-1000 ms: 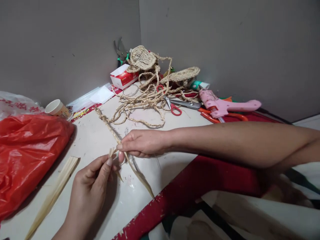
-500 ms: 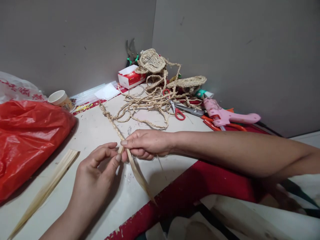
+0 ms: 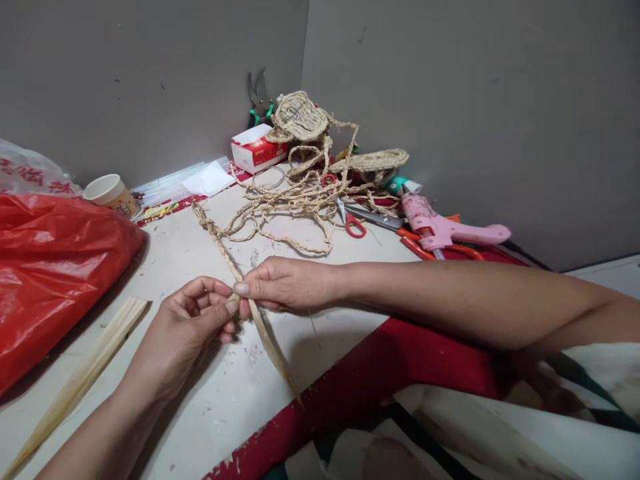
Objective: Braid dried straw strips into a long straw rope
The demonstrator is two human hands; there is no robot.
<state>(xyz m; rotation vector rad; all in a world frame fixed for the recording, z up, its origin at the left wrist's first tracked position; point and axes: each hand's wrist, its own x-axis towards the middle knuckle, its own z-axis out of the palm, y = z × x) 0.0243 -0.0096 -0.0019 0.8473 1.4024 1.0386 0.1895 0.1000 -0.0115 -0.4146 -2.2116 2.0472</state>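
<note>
My right hand [image 3: 275,283] pinches a braided straw cord [image 3: 227,260] between thumb and fingers near the middle of the table. From that pinch a loose flat strand [image 3: 270,343] hangs down toward the red table edge. My left hand [image 3: 195,327] is closed at the same spot, thumb and forefinger pinching another strand of the cord, mostly covered by the fingers. Beyond my hands, the braid runs back to a tangled pile of braided cord [image 3: 290,207]. Left of my left hand lies a loose dried leaf strip [image 3: 80,383].
A red plastic bag [image 3: 60,267] and a paper cup [image 3: 107,193] stand at left. Further back are a tissue box [image 3: 257,155], pruning shears [image 3: 260,100] and clear sticks [image 3: 165,185]. Red-handled scissors [image 3: 355,225] and a pink glue gun [image 3: 445,227] lie at right.
My left hand has turned, its fingers curling in closer beside the right thumb, and the strand it pinches shows less. My right hand keeps its pinch. The whole view has shifted slightly.
</note>
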